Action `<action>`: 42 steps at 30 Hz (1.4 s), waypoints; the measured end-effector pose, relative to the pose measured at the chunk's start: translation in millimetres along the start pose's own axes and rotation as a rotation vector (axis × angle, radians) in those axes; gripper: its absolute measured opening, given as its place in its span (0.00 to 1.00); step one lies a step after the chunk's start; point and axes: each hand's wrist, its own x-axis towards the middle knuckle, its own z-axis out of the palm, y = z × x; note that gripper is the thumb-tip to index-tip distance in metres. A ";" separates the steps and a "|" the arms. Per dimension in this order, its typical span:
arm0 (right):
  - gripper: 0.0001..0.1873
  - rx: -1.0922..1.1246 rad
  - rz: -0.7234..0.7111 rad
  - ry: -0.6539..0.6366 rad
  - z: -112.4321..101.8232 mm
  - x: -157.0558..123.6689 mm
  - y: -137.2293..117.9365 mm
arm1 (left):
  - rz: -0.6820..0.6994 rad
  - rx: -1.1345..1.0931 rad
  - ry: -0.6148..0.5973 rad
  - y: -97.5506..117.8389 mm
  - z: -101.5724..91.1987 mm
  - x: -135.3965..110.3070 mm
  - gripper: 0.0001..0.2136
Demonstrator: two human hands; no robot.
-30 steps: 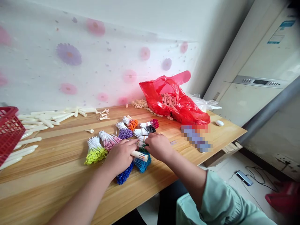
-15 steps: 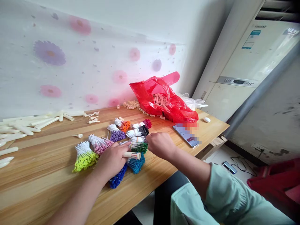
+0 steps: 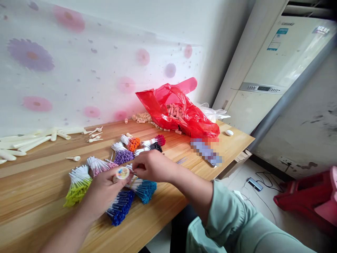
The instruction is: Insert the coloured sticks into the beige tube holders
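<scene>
My left hand (image 3: pixel 101 189) is closed round a cream multicolour pen barrel (image 3: pixel 122 172), its round open end with coloured spots turned up toward me. Right beside that end, my right hand (image 3: pixel 155 166) pinches something thin and dark, perhaps a pen refill, mostly hidden by the fingers. Around both hands lie bundles of white-stemmed refills with coloured ends: yellow-green (image 3: pixel 76 186), pink (image 3: pixel 98 165), purple (image 3: pixel 122 154), orange (image 3: pixel 133 143), red (image 3: pixel 160 140), dark blue (image 3: pixel 121 207) and teal (image 3: pixel 144 190). A black bundle (image 3: pixel 155 147) is partly behind my right hand.
A red plastic bag (image 3: pixel 195 121) of cream pen parts stands at the back, with loose parts (image 3: pixel 142 117) beside it. Long cream tubes (image 3: pixel 34 140) lie at the far left. A phone (image 3: pixel 206 153) and a white egg-shaped object (image 3: pixel 229 133) are near the table's right edge.
My right hand has moved left, up to the pen barrel. The barrel has turned from lying sideways to pointing its end at me. The view has shifted slightly.
</scene>
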 end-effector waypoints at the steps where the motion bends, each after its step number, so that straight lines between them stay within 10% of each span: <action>1: 0.05 0.112 0.009 0.008 1.1 7.3 3.9 | -0.042 -0.063 -0.005 -0.1 -2.0 0.4 0.11; 10: 0.03 1.153 0.098 -0.035 25.9 37.2 27.1 | -0.321 -0.585 0.087 -1.9 -9.6 2.6 0.17; 27: 0.05 0.986 0.074 0.146 26.6 18.9 26.5 | -0.345 -0.593 0.041 1.8 2.6 -1.5 0.15; 42: 0.12 1.183 0.001 0.046 25.1 14.3 22.5 | -0.207 -0.774 -0.117 1.6 1.0 -7.0 0.10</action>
